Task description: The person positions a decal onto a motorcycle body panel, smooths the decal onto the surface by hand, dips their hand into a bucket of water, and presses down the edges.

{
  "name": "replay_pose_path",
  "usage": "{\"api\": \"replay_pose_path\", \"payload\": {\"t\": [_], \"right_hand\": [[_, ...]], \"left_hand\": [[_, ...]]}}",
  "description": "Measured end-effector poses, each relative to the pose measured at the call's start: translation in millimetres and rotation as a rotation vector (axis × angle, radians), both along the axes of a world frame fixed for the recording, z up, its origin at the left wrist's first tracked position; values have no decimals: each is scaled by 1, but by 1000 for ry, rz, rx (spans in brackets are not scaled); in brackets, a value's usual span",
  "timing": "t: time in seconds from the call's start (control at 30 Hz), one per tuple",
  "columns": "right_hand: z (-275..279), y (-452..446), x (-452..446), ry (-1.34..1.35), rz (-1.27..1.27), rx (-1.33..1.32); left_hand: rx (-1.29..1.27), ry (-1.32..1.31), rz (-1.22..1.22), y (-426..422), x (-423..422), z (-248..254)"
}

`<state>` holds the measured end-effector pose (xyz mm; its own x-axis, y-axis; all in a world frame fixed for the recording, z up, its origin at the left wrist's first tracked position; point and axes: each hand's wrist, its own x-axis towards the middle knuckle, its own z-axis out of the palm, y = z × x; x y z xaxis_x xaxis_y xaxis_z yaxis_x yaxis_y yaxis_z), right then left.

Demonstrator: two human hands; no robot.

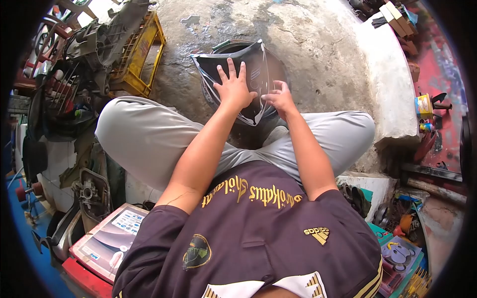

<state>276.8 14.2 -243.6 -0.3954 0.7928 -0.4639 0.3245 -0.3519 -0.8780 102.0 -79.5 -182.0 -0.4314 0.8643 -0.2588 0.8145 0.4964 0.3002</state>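
Note:
A glossy dark panel (256, 67) with pale edges and pointed corners, like a piece of motorcycle bodywork, lies between my knees. Beneath it shows the rim of a round dark tub (232, 46); what the tub contains is mostly hidden. My left hand (233, 89) rests on the panel's face, its fingers spread and pointing away from me. Beside the panel's right edge is my right hand (279, 98), fingers loosely bent and apart, with nothing visible in them. Whether its fingertips touch the edge I cannot tell.
To the left stands a yellow crate (141, 59) beside dark motorcycle parts (94, 44). A red and white box (107, 241) sits by my left side. A white ledge (390, 84) runs along the right, and tools and small parts (405, 223) lie behind my right knee.

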Motion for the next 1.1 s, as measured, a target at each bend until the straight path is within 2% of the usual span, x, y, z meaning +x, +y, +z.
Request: {"api": "replay_pose_path", "payload": {"t": [0.13, 0.23, 0.4, 0.6, 0.7, 0.87, 1.1], "right_hand": [[16, 2, -4, 57, -170, 11], [10, 0, 5, 102, 23, -195], [7, 5, 2, 53, -58, -108], [7, 1, 3, 1, 120, -74], [7, 3, -5, -48, -3, -49], [8, -1, -1, -58, 155, -52], [22, -6, -13, -125, 9, -42]], "left_hand": [[5, -8, -1, 0, 1, -1], [2, 8, -2, -1, 1, 1], [4, 6, -3, -1, 1, 0], [9, 7, -3, -3, 1, 0], [19, 11, -2, -2, 0, 2], [25, 10, -3, -3, 1, 0], [19, 33, -8, -2, 1, 0]]}}
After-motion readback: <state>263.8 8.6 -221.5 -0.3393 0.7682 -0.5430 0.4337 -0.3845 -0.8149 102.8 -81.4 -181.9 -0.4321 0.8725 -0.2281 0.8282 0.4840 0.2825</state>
